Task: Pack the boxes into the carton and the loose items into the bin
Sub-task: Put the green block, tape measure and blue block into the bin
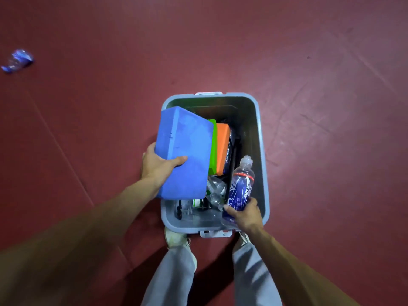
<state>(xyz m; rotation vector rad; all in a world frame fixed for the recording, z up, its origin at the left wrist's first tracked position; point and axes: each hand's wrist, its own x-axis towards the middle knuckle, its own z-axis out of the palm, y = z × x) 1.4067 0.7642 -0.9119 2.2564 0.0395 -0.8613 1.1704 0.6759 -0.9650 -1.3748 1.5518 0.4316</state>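
Grey trouser legs (174,274) and pale shoes (176,238) fill the bottom centre of the frame, planted right against the near wall of the grey bin (263,164), so both arms can reach straight down into it. Just above them, at lower right, the right hand (245,214) is wrapped around the base of a blue-labelled bottle (241,188), which leans neck-up inside the bin's near right corner, probably about to be let go there. Left of centre, the left hand (157,164) is clamped on a blue foam block (184,152), thumb on its top face, held tilted over the bin's left rim (likely angled to slide in beside what is already packed). Deeper inside stand a green block (212,146) and an orange block (222,149), with clear bottles (215,188) lying near them. Far off, at upper left, another bottle (17,60) lies on the red floor (320,62), not yet collected. No carton is in view.
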